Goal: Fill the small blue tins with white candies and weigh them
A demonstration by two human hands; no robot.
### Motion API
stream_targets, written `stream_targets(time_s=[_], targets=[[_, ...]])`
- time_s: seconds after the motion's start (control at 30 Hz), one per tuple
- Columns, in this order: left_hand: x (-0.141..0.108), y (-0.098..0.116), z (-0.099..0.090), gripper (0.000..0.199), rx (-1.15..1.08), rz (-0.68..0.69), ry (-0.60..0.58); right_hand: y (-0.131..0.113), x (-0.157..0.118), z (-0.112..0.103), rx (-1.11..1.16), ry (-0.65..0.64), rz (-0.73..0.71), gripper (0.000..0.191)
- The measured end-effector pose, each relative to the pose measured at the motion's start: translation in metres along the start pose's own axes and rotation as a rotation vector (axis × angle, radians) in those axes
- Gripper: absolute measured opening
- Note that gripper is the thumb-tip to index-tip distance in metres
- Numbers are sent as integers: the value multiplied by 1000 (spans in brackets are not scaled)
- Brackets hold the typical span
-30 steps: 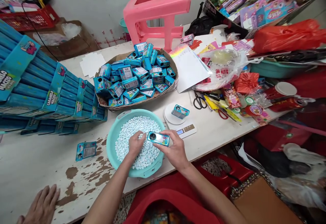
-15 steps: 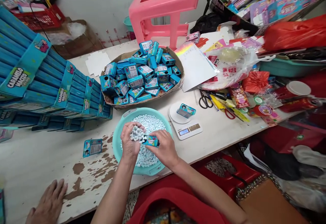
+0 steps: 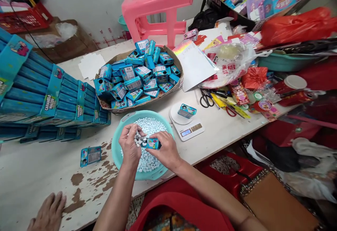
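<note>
Well, I'd keep the small turquoise printed cardboard box [image 3: 153, 143] steady in my right hand [image 3: 168, 152], mouth tipped against the left palm, so the small white and pale-blue rounded candies [image 3: 139, 139] funnel in a few at a time. Light pressure seems best, since the thin walls could crush and pinch the opening; low over the round mint-green plastic bowl [image 3: 116, 147], strays would drop back among the rest.

My left hand [image 3: 129, 147] is cupped, fingers curled in around its candies; my right has thumb and fingers clamped on the box, which sits over the middle of the bowl. At two o'clock from the bowl, a second turquoise box [image 3: 186, 110] rests on a flat white digital scale [image 3: 191, 133]; a third [image 3: 91, 155] lies at nine o'clock. A co-worker's hand [image 3: 47, 213] rests at eight.

Compared with half a second ago, the left fingers have folded further over, and fewer candies show in the palm. The box remains at the palm's edge, and the one on the scale stays put.
</note>
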State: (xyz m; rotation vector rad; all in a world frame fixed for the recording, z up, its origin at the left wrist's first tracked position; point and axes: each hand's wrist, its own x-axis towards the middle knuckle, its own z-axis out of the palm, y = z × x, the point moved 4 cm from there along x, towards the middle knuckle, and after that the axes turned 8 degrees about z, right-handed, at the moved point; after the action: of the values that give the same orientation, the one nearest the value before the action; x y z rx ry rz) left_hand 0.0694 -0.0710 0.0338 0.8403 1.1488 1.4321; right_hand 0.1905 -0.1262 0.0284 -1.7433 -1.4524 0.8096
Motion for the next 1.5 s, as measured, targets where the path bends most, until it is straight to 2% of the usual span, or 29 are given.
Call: stream_targets(time_s=[0.23,0.4,0.6,1.03,1.23,1.33,1.43,1.5], targets=[[-3,2,13,33,18,10,11,2,1,-11,21,39,15,34],[-6,2,19,27,14,-11,-1,3,2,-13,1,41,20,34],[-4,4,24,22,25,32,-26,2,4,-14,-2,53,19,34],[-3,0,29,19,44,14,-33,5,15,-18,32,-27,-12,35],[-6,3,36,22,295,53,-120,5,19,-24,100,-34,2,36],[-1,5,36,20,294,-2,-123,11,20,-29,184,-6,47,39],[14,-1,27,19,62,-131,-37,21,13,-39,293,12,60,41],[25,-13,21,21,-31,-246,7,29,1,-50,358,17,56,41]])
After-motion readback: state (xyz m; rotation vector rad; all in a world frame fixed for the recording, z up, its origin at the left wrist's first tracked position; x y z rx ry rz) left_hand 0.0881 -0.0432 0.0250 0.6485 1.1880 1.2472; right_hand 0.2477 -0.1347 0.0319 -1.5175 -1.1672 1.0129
